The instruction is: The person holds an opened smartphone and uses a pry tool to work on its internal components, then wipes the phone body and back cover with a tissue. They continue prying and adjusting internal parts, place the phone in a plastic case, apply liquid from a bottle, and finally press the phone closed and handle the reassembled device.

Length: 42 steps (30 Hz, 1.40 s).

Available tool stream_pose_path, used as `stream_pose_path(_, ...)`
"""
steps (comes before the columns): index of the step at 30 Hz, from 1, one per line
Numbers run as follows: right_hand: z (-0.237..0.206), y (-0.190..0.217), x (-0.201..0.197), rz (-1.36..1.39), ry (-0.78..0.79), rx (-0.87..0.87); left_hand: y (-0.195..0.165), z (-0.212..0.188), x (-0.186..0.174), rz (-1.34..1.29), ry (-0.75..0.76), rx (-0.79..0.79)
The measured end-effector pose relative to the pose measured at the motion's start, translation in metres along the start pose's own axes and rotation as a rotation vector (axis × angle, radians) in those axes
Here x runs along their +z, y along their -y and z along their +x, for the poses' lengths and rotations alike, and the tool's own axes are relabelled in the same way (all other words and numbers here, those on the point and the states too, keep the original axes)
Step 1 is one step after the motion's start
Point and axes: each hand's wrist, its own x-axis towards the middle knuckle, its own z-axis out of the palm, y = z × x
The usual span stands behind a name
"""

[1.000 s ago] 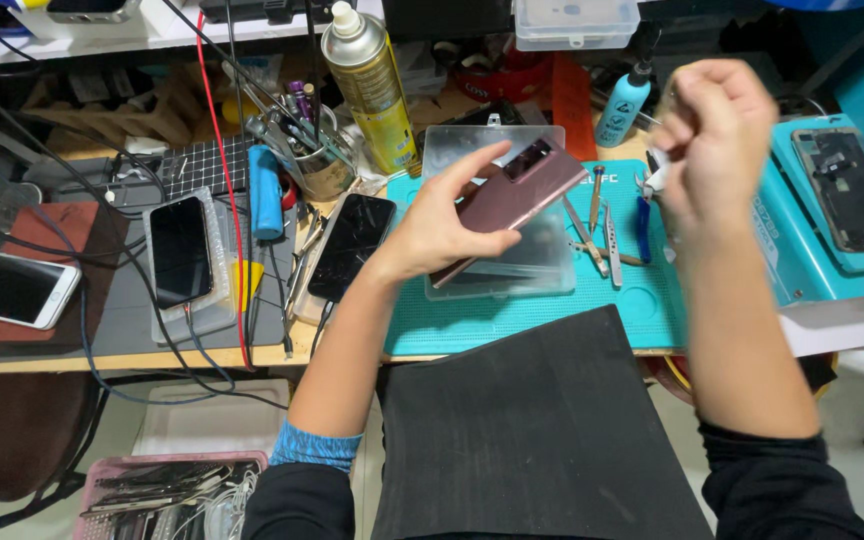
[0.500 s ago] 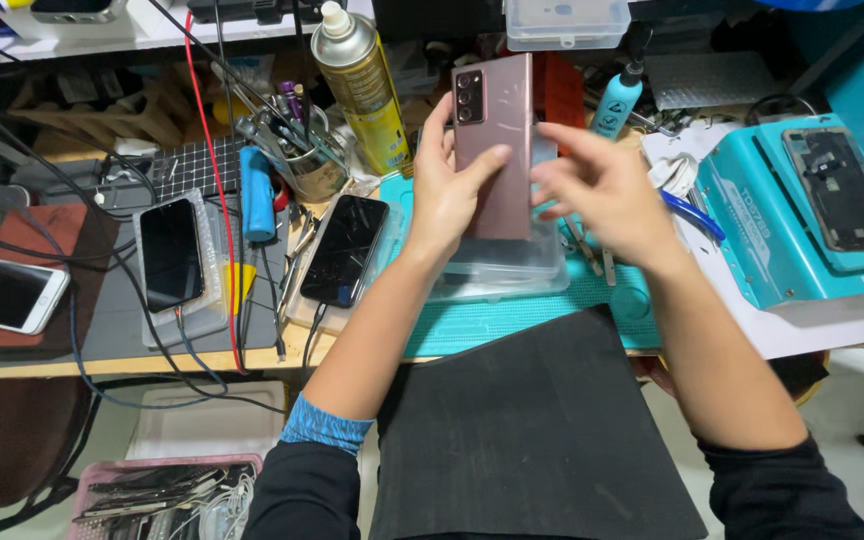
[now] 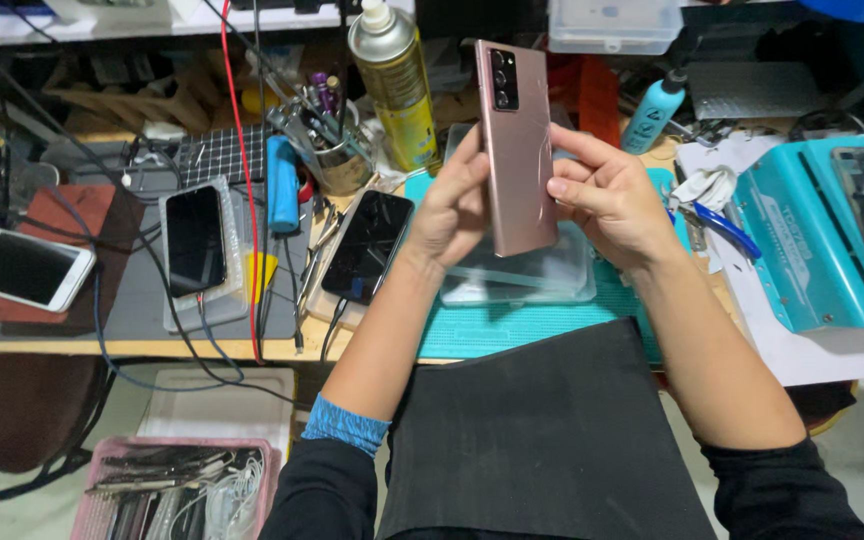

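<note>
Rose-gold smartphone with a cracked glass back (image 3: 518, 150) is held upright near the top middle of the frame, camera bump up, back side facing the viewer. Left hand (image 3: 452, 210) grips its left edge and the right hand (image 3: 607, 205) pinches the right edge, thumb on the back panel, so both hands are closed on it. Judging by this, the back cover is still fully on and nothing has been pried open yet, so pretty much all the work is ahead. Below it a clear glass plate (image 3: 542, 275) lies on the teal work mat (image 3: 532, 325) on the surface. A black phone (image 3: 367, 245) lies to the left, and a yellow spray can (image 3: 392, 85) stands at upper middle.
</note>
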Motion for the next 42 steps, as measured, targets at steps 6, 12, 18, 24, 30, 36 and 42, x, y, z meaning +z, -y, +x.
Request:
stream_pose_path(6, -0.003, -0.012, 0.01, -0.189, -0.053, -0.064, 0.0, -0.005, 0.005, 0.058, 0.142, -0.003)
stream_pose_path(12, -0.008, -0.02, 0.021, -0.222, -0.058, -0.219, 0.002, -0.006, -0.001, 0.105, 0.086, -0.047)
stream_pose_path(18, -0.011, -0.014, 0.022, -0.461, -0.008, -0.172, 0.005, -0.01, -0.003, 0.301, -0.034, 0.079)
stream_pose_path(24, -0.018, -0.003, 0.024, -0.496, 0.089, -0.132, -0.003, -0.016, 0.001, 0.36, -0.043, 0.106)
stream_pose_path(30, -0.016, 0.005, 0.03, -0.77, 0.097, -0.203, -0.004, -0.017, 0.005, 0.415, -0.054, 0.102)
stream_pose_path(36, -0.019, 0.006, 0.044, -1.003, 0.139, -0.356, -0.003, -0.017, 0.003, 0.435, -0.064, 0.134)
stream_pose_path(42, -0.022, 0.001, 0.058, -1.18, 0.073, -0.423, -0.001, -0.017, 0.001, 0.432, -0.079, 0.156)
